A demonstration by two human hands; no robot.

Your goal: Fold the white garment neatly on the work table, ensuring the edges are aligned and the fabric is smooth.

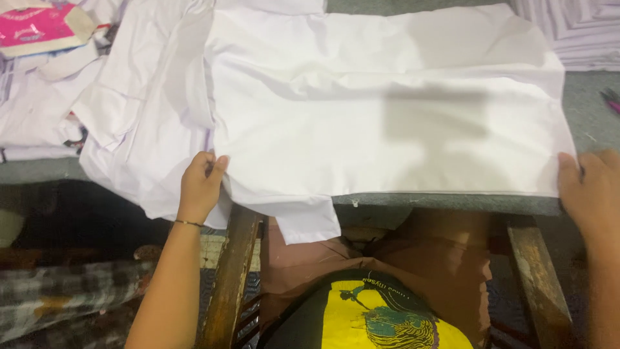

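Observation:
A white shirt (381, 103) lies spread flat on a grey table (584, 119), folded over itself, with a sleeve or flap hanging over the near edge. My left hand (200, 184) pinches the shirt's near left corner. At the near right corner, my right hand (591, 190) grips the fabric's edge with the thumb on top.
More white garments (39, 110) are piled at the left of the table, with a pink and white packet (39, 29) on top. A stack of folded pale fabric (581, 29) sits at the far right. Scissor handles (610, 98) show at the right edge. Wooden table legs (229, 278) stand below.

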